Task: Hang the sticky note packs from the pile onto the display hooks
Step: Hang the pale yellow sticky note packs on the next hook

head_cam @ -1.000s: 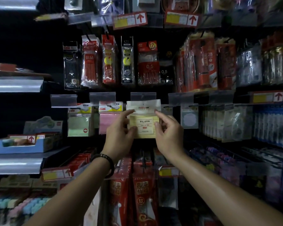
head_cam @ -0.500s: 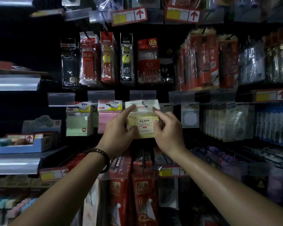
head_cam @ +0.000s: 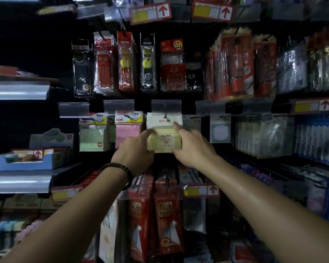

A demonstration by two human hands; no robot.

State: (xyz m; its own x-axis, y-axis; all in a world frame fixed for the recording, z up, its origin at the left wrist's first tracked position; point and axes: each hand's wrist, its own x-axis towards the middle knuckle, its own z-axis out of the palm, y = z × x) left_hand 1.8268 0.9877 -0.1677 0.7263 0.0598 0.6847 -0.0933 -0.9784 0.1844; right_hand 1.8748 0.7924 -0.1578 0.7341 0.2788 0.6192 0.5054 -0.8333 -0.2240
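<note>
A yellow sticky note pack [head_cam: 164, 138] with a white header card hangs at the middle display hook [head_cam: 165, 117], whose tip shows through the card's hole. My left hand [head_cam: 136, 149] pinches the pack's left edge between forefinger and thumb. At the right edge my right hand [head_cam: 193, 147] holds it, forefinger stretched up to the header card and thumb under the lower corner. A green pack [head_cam: 92, 136] and a pink pack [head_cam: 127, 132] hang on the hooks to the left. The pile is out of view.
Pen and refill packs [head_cam: 125, 61] hang in the row above, red packs [head_cam: 167, 221] below my wrists. Clear price tag holders [head_cam: 166, 106] sit over the hooks. A blue carton [head_cam: 27, 161] stands on the left shelf. Dense clear bags [head_cam: 254, 133] hang to the right.
The pack has gone up and back onto the hook, and the hook tip now shows through the header hole. Both hands have slid lower on the pack, fingers looser.
</note>
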